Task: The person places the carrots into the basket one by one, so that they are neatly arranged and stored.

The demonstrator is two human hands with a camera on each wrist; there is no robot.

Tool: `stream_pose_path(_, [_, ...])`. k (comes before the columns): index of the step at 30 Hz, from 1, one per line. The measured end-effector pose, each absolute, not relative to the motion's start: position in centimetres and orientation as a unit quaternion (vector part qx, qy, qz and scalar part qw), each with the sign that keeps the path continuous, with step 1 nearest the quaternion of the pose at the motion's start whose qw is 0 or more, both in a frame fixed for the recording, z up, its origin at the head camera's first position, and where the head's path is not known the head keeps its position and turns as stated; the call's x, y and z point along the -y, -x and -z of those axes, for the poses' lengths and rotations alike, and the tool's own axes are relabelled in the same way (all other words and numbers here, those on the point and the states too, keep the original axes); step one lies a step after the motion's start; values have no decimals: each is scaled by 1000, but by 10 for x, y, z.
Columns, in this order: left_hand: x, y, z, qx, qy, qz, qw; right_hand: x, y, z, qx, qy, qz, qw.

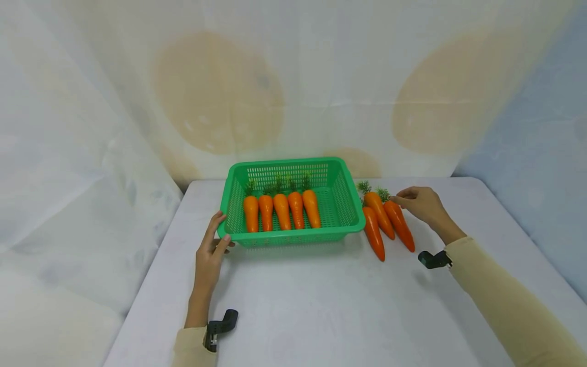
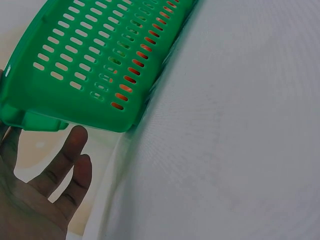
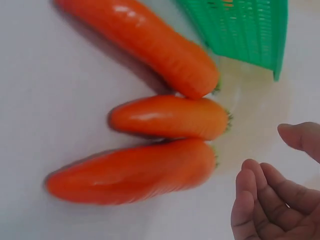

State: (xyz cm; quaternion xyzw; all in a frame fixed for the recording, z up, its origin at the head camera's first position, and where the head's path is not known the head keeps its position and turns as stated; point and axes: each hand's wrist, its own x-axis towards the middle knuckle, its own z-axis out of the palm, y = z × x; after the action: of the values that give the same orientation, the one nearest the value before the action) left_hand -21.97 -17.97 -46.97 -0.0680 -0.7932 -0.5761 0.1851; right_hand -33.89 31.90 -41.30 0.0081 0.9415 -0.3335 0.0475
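My left hand (image 1: pixel 212 255) holds the front-left corner of a green plastic basket (image 1: pixel 293 236), thumb and forefinger at its rim. In the left wrist view, two other fingers (image 2: pixel 65 165) stretch out below the basket's slotted wall (image 2: pixel 100 60). Several orange carrots (image 1: pixel 282 211) with green tops lie side by side inside the basket. To its right, three more carrots (image 1: pixel 375 214) lie on the table. My right hand (image 1: pixel 422 204) is by the leafy end of the rightmost carrot (image 3: pixel 135 172). Its thumb stands apart from the curved fingers, with nothing between them in the right wrist view.
The white table (image 1: pixel 302 306) reaches back to a pale curtain (image 1: pixel 312 102) with large tan spots. Curtains also hang at the left and right sides. A small black camera is strapped to each wrist (image 1: pixel 222 326).
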Motion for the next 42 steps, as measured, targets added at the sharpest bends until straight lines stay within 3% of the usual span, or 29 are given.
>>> stream_pose_path(26, [180, 221, 472, 791, 74, 579, 183, -351, 334, 462, -943, -60, 308, 110])
stream_pose_path(42, [182, 223, 473, 786, 74, 587, 180, -346, 335, 453, -939, -66, 318, 116])
